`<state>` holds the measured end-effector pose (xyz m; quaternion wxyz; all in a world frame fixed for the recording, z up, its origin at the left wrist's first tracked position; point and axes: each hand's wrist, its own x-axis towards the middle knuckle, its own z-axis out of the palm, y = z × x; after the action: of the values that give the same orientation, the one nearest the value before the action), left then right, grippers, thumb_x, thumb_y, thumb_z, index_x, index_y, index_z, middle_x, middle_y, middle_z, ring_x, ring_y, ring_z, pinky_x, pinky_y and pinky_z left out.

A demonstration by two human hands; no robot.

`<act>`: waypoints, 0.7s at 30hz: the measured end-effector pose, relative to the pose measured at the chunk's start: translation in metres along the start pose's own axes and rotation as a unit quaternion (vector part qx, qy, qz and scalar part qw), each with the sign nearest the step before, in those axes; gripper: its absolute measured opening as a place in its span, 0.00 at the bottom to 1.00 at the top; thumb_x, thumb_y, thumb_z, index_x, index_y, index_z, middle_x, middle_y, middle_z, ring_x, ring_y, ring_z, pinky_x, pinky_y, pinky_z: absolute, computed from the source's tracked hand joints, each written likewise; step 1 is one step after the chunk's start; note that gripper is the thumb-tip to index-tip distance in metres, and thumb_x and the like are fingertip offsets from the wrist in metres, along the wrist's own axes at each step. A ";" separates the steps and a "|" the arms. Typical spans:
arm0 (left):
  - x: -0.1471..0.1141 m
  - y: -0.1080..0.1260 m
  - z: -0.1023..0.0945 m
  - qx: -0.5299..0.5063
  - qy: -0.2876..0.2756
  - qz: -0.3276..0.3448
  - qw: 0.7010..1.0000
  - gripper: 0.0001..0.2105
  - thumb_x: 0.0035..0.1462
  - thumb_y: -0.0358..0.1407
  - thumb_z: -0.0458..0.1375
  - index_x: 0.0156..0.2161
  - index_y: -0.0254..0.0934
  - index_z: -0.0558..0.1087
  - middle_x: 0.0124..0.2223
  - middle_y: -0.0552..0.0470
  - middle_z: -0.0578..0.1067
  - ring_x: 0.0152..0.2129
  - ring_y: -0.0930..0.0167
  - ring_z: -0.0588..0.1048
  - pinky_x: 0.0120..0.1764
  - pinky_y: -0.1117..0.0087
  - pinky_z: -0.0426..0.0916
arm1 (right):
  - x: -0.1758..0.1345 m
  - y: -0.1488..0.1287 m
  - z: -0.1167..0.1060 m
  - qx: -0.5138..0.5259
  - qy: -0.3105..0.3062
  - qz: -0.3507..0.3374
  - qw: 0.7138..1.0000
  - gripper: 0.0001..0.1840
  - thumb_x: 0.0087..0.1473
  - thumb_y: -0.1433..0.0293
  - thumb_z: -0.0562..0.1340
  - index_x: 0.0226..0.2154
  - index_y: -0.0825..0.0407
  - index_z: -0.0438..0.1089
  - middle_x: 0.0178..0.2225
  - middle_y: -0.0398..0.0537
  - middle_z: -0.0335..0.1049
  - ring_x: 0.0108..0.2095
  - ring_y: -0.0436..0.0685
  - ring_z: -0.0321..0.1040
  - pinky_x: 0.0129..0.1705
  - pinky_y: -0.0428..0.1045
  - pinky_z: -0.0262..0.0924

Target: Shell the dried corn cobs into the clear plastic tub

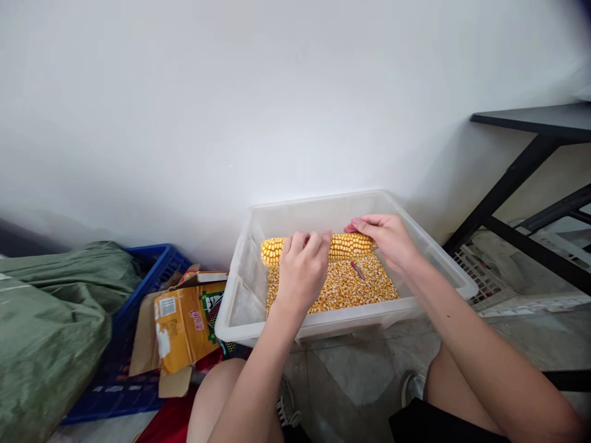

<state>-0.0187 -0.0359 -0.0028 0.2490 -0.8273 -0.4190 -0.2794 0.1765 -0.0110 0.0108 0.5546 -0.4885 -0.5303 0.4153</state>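
Note:
A yellow ear of corn [341, 247] lies crosswise above loose corn kernels [344, 289] in a translucent white plastic tub [318, 206]. My left hand [305, 264] is closed over the ear left of its middle, fingers curled on top. At the right end, my right hand [385, 237] grips the ear between thumb and fingers. The rows of kernels on the ear look mostly full; the parts under my hands are hidden. On the loose kernels, below the ear, rests a small dark reddish slender object [357, 270] whose kind I cannot make out.
Left of the tub are a torn orange cardboard box [184, 326] and a blue plastic crate [124, 326] with green sheeting [60, 326] over it. A black-framed table [512, 178] stands at right, near a white basket [484, 283]. A white wall rises behind.

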 end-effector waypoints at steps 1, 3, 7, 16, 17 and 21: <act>0.000 0.000 0.000 -0.001 0.003 0.004 1.000 0.19 0.61 0.26 0.51 0.57 0.34 0.70 0.41 0.43 0.75 0.40 0.61 0.68 0.42 0.58 0.63 | 0.000 0.000 -0.003 -0.019 -0.030 0.003 0.999 0.17 0.49 0.56 0.69 0.30 0.54 0.80 0.32 0.52 0.80 0.34 0.58 0.76 0.40 0.53 0.70; 0.001 0.000 0.002 -0.011 0.002 0.012 1.000 0.21 0.61 0.25 0.51 0.59 0.33 0.68 0.43 0.42 0.76 0.41 0.60 0.68 0.44 0.57 0.64 | -0.002 -0.002 -0.006 -0.082 -0.084 -0.002 0.993 0.18 0.49 0.55 0.69 0.33 0.53 0.81 0.34 0.52 0.80 0.34 0.59 0.76 0.39 0.53 0.70; 0.001 0.002 0.005 -0.041 -0.013 0.024 0.999 0.27 0.60 0.24 0.50 0.65 0.32 0.60 0.45 0.42 0.75 0.42 0.61 0.68 0.45 0.57 0.64 | -0.011 -0.002 -0.002 -0.193 -0.068 -0.066 0.977 0.14 0.51 0.58 0.69 0.34 0.51 0.82 0.34 0.50 0.81 0.33 0.59 0.75 0.37 0.53 0.68; 0.001 0.002 0.006 -0.044 -0.011 0.035 0.998 0.26 0.59 0.24 0.51 0.63 0.27 0.63 0.44 0.41 0.76 0.41 0.61 0.68 0.45 0.58 0.67 | -0.008 0.009 0.005 -0.120 0.045 -0.084 0.988 0.14 0.55 0.61 0.63 0.29 0.55 0.79 0.29 0.51 0.79 0.31 0.57 0.74 0.34 0.50 0.66; 0.000 0.001 0.007 -0.044 -0.010 0.036 0.998 0.26 0.58 0.24 0.51 0.63 0.26 0.63 0.44 0.41 0.76 0.41 0.60 0.68 0.45 0.58 0.67 | -0.008 0.008 0.004 -0.109 0.031 -0.079 0.990 0.15 0.54 0.60 0.64 0.30 0.55 0.79 0.30 0.51 0.79 0.31 0.58 0.74 0.35 0.51 0.66; -0.001 0.001 0.009 -0.043 0.009 0.043 0.998 0.27 0.58 0.24 0.51 0.63 0.26 0.62 0.43 0.42 0.76 0.41 0.61 0.68 0.44 0.59 0.67 | -0.011 0.005 0.004 -0.164 -0.069 -0.084 0.981 0.16 0.52 0.57 0.67 0.35 0.51 0.82 0.36 0.51 0.81 0.36 0.60 0.76 0.38 0.52 0.67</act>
<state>-0.0157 -0.0312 -0.0098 0.2284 -0.8521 -0.3683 -0.2933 0.1715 -0.0205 0.0034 0.4621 -0.4966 -0.6672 0.3076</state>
